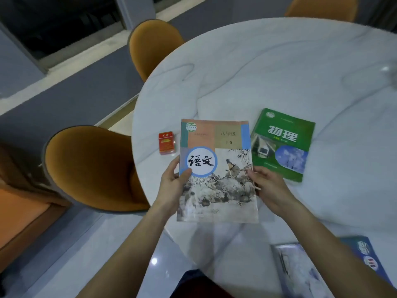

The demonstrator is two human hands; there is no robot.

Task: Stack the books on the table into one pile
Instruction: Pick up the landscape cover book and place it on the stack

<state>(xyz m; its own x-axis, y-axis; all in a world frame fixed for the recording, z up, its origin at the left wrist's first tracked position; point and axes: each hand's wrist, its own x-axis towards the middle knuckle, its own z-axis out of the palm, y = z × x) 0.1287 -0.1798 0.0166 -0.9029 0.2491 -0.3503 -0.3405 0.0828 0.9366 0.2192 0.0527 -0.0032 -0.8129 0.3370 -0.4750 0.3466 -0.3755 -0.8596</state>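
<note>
Left hand [171, 183] and right hand [268, 188] gripping painted-cover book [217, 171] by its side edges, held above near rim of surface [257, 72]. Green book [283, 145] flat just right of it. Blue book [322, 267] bottom right, partly hidden by right forearm. Red pack [166, 143] left.

View: a single head-worn camera, wide-angle, so straight lines bend near the frame borders.
Facing: forward and steeply down over the near edge of the round table [268, 67].
Nearness: close; both forearms enter from the bottom of the frame.
Reach: the table's far edge shows, its right edge is cut off.
</note>
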